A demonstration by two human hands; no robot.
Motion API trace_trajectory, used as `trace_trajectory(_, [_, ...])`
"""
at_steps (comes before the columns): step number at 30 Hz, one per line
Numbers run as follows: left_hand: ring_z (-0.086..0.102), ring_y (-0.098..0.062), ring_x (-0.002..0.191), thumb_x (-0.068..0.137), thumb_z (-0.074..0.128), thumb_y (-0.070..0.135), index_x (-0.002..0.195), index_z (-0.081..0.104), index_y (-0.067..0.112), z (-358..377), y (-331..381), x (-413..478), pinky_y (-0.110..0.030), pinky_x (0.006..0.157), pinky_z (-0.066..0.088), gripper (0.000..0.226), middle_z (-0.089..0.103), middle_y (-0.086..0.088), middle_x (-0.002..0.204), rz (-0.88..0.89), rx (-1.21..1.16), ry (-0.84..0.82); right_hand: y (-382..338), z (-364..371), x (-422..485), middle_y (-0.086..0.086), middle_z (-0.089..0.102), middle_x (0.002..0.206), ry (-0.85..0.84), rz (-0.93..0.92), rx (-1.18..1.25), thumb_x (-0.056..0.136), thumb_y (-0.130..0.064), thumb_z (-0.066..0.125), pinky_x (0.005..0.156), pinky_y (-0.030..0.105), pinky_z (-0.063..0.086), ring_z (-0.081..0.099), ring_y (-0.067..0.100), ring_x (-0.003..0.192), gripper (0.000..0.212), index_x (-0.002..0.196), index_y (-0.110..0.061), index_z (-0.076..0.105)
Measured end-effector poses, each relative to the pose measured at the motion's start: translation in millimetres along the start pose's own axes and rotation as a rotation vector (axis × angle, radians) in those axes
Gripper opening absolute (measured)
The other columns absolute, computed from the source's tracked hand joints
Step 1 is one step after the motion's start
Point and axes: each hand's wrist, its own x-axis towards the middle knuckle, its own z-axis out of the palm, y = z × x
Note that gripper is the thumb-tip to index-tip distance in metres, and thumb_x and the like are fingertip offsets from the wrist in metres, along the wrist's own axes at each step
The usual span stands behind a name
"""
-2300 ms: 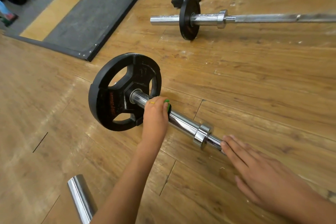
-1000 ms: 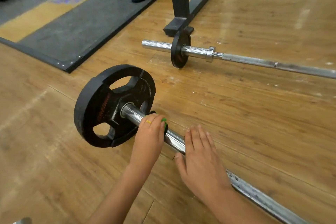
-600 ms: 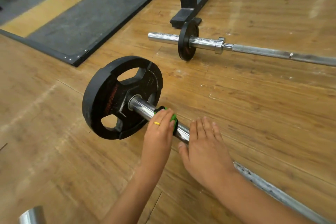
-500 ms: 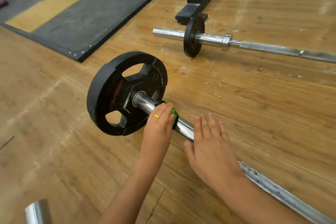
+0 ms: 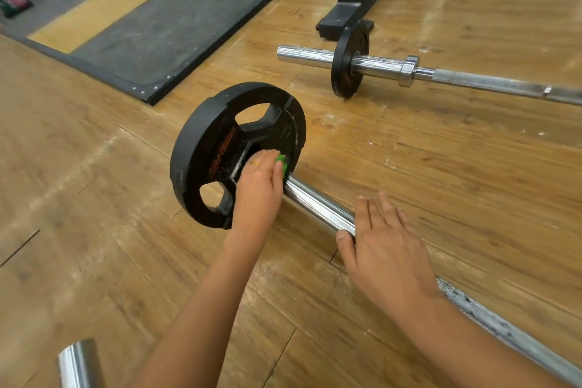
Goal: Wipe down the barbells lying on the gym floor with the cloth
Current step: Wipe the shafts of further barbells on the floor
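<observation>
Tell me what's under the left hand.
Some green cloth shows past the left hand, on the chrome barbell sleeve by the black weight plate; the rest is covered.

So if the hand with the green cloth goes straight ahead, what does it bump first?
The plate: the left hand and cloth are right at its hub, perhaps touching it.

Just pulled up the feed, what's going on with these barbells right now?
A person is wiping the near barbell. Their left hand grips a green cloth around it, right up against the black weight plate. Their right hand lies flat on it further along, fingers straight, apparently steadying it. A second barbell lies untouched on the wooden floor beyond.
</observation>
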Motion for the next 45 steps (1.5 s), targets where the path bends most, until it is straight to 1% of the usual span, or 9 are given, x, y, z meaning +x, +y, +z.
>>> trace_trajectory(9, [0.045,-0.019,0.138,0.101,0.052,0.010,0.138,0.058,0.006,9.5,10.2,-29.5,-0.033,0.118,0.034,0.037,0.058,-0.006,0.140,0.172,-0.085,-0.066,6.1,-8.6,8.0,0.013,0.055,0.144,-0.041,0.023,0.013,0.099,-0.051,0.016,0.115,0.043,0.033,0.033,0.028,0.147,0.075,0.146,-0.001,0.046])
trace_trajectory(15, [0.038,-0.015,0.143,0.104,0.048,0.011,0.141,0.054,0.008,14.0,11.7,-8.3,-0.029,0.119,0.030,0.038,0.054,-0.005,0.145,-0.085,-0.129,0.016,13.0,-21.7,13.0,0.005,0.032,0.162,-0.072,-0.015,0.047,0.104,-0.050,0.009,0.121,0.036,0.021,0.008,0.022,0.155,0.069,0.157,-0.009,0.023])
trace_trajectory(19, [0.040,-0.016,0.142,0.102,0.049,0.010,0.139,0.056,0.007,17.5,26.9,-32.6,-0.029,0.119,0.031,0.037,0.055,-0.005,0.144,0.161,-0.118,-0.044,16.9,-24.8,18.2,0.003,0.028,0.163,-0.085,-0.006,0.060,0.104,-0.052,0.015,0.121,0.036,0.019,0.005,0.020,0.155,0.068,0.158,-0.010,0.020])
trace_trajectory(22, [0.040,-0.015,0.142,0.103,0.048,0.012,0.141,0.055,0.009,18.1,17.6,-19.0,-0.032,0.119,0.033,0.038,0.055,-0.005,0.145,0.127,-0.103,-0.054,21.2,-23.3,22.6,0.000,0.027,0.164,-0.079,-0.002,0.063,0.104,-0.052,0.012,0.122,0.036,0.017,0.003,0.019,0.155,0.068,0.159,-0.013,0.019])
trace_trajectory(26, [0.037,-0.013,0.143,0.104,0.048,0.011,0.142,0.054,0.009,21.0,18.7,7.5,-0.021,0.117,0.025,0.039,0.053,-0.005,0.146,-0.135,-0.123,0.044,27.0,-17.8,27.0,-0.001,0.035,0.160,-0.061,-0.036,0.011,0.098,-0.053,0.001,0.122,0.039,0.016,0.010,0.022,0.154,0.074,0.157,-0.016,0.025])
trace_trajectory(30, [0.041,-0.017,0.142,0.101,0.052,0.007,0.138,0.057,0.008,26.2,43.2,-11.5,-0.029,0.119,0.030,0.037,0.056,-0.006,0.143,-0.001,-0.129,0.018,35.8,-6.8,31.7,0.006,0.052,0.148,0.092,-0.075,-0.072,0.100,-0.049,0.017,0.119,0.048,0.025,0.034,0.027,0.147,0.068,0.148,-0.010,0.046])
trace_trajectory(35, [0.045,-0.022,0.139,0.102,0.052,0.006,0.137,0.058,0.004,27.5,30.9,6.2,-0.026,0.117,0.028,0.035,0.059,-0.011,0.139,0.052,-0.088,-0.005,26.4,9.1,35.2,0.024,0.055,0.140,0.282,-0.206,-0.120,0.085,-0.004,0.054,0.113,0.051,0.022,0.051,0.037,0.134,0.055,0.139,0.005,0.050])
trace_trajectory(39, [0.042,-0.017,0.141,0.103,0.049,0.009,0.140,0.055,0.006,26.0,27.9,26.8,-0.020,0.115,0.023,0.037,0.056,-0.009,0.143,-0.092,-0.113,0.051,16.6,6.2,34.7,0.025,0.048,0.146,0.213,-0.174,-0.124,0.092,-0.023,0.045,0.115,0.051,0.025,0.047,0.036,0.137,0.061,0.145,0.007,0.042])
trace_trajectory(45, [0.038,-0.017,0.144,0.100,0.055,0.004,0.141,0.054,0.007,33.2,35.0,-6.6,-0.028,0.119,0.027,0.042,0.052,-0.006,0.148,0.096,-0.149,-0.017,27.1,3.1,40.9,0.022,0.041,0.153,0.161,-0.174,-0.143,0.094,-0.032,0.035,0.116,0.052,0.032,0.040,0.033,0.143,0.066,0.150,0.004,0.036])
